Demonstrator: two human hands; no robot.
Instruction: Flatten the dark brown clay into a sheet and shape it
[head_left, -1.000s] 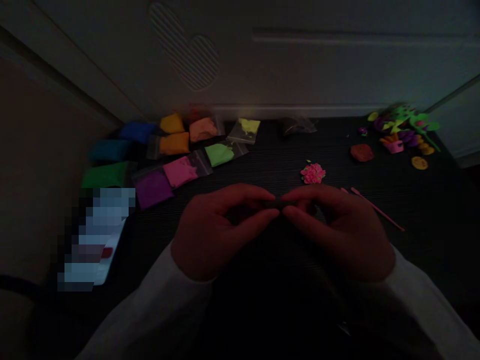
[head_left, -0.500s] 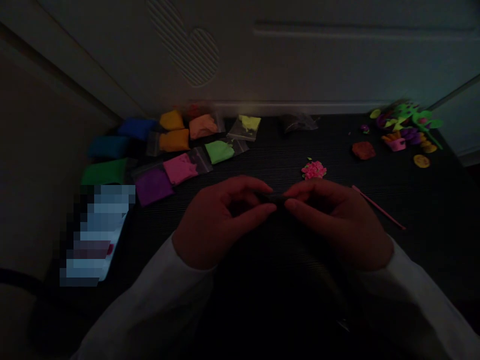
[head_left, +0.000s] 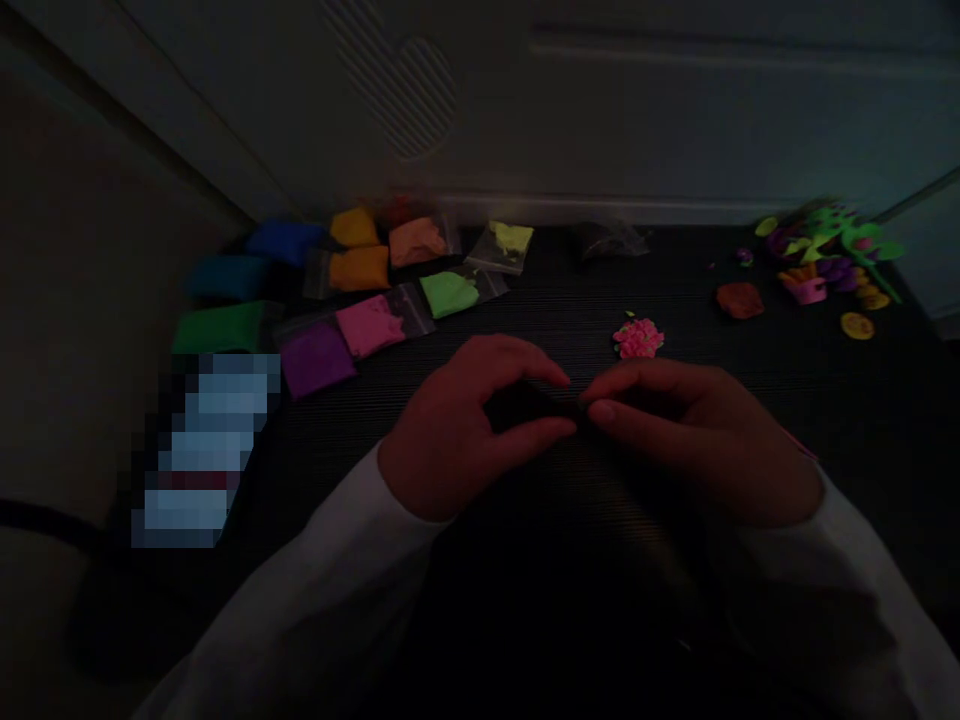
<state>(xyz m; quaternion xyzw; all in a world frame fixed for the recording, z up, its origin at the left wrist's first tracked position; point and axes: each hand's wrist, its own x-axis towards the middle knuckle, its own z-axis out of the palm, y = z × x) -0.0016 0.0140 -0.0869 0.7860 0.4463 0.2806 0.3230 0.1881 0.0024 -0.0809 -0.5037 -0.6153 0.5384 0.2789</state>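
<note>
In the dim head view my left hand (head_left: 469, 430) is over the dark table, its thumb and index fingertips a little apart beside the right fingertips. I see nothing gripped between them. My right hand (head_left: 712, 435) pinches a small dark piece (head_left: 576, 406), thumb against index finger. The piece almost blends into the black tabletop, so its shape and kind are unclear. Just beyond the right fingers lies a pink flower cluster (head_left: 639, 338) with green bits. A thin pink stick (head_left: 801, 443) is mostly hidden behind my right hand.
Bags of coloured clay, including purple (head_left: 318, 360), pink (head_left: 371, 325) and light green (head_left: 450, 293), lie at the left and back. A lit phone (head_left: 214, 450) with a blurred screen is at left. Small clay models (head_left: 825, 255) and a reddish-brown lump (head_left: 739, 299) sit at right.
Both hands have shifted slightly right in the view, as has the whole scene. The left thumb and index finger have parted a little more. My right hand now covers most of the pink stick.
</note>
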